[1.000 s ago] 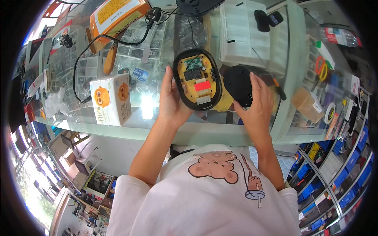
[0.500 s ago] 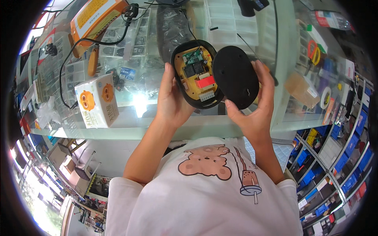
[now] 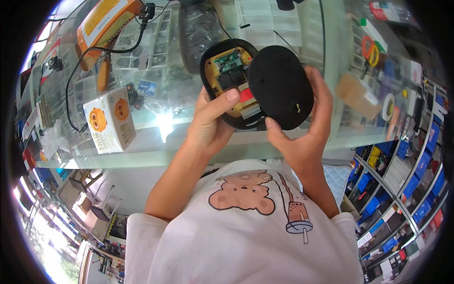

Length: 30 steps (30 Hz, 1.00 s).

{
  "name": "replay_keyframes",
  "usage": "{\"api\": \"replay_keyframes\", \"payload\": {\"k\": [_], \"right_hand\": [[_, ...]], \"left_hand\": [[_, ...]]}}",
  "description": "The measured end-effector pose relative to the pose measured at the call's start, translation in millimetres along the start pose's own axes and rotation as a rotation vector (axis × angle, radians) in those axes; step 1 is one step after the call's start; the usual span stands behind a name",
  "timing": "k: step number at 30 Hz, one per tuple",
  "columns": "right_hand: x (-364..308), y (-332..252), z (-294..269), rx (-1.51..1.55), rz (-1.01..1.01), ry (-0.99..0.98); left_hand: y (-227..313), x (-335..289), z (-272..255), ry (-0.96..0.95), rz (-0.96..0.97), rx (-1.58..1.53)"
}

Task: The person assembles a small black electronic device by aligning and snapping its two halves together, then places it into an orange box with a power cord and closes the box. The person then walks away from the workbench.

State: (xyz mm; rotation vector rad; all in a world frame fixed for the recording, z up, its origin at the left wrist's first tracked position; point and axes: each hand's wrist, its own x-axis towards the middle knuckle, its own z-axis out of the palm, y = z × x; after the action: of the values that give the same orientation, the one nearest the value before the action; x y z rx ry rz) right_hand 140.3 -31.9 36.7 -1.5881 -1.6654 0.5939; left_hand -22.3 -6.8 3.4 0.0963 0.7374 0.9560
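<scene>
Left grip (image 3: 208, 117) and right grip (image 3: 306, 137) curl, thumbs (image 3: 224, 102) slanting inward.

A black oval cover (image 3: 281, 87) overlaps the open casing (image 3: 205, 66).

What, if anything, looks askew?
The cover: it overlaps the case's right side off-centre, leaving the circuit board partly exposed. The right hand holds it, so it may just be unfitted, not faulty. No spill shows.

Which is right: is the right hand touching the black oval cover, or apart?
Touching: the head view shows the right hand holding the black oval cover, fingers at its right edge, thumb at its lower left.
</scene>
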Motion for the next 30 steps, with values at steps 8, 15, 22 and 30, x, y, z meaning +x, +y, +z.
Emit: {"api": "replay_keyframes", "payload": {"k": [8, 15, 22, 30], "right_hand": [[1.0, -7.1, -2.0, 0.725, 0.372, 0.113], [3.3, -11.8, -6.4, 0.857, 0.509, 0.118], [1.5, -16.3, -4.1, 0.862, 0.494, 0.081], [1.8, -19.5, -7.6, 0.962, 0.508, 0.045]], "left_hand": [[-0.8, -0.4, -0.6, -0.107, 0.041, -0.040], [-0.9, 2.8, -2.5, -0.113, -0.058, -0.413], [-2.8, 5.6, -10.3, -0.238, -0.091, -0.586], [-0.9, 8.6, -9.2, -0.319, -0.102, -0.637]]}}
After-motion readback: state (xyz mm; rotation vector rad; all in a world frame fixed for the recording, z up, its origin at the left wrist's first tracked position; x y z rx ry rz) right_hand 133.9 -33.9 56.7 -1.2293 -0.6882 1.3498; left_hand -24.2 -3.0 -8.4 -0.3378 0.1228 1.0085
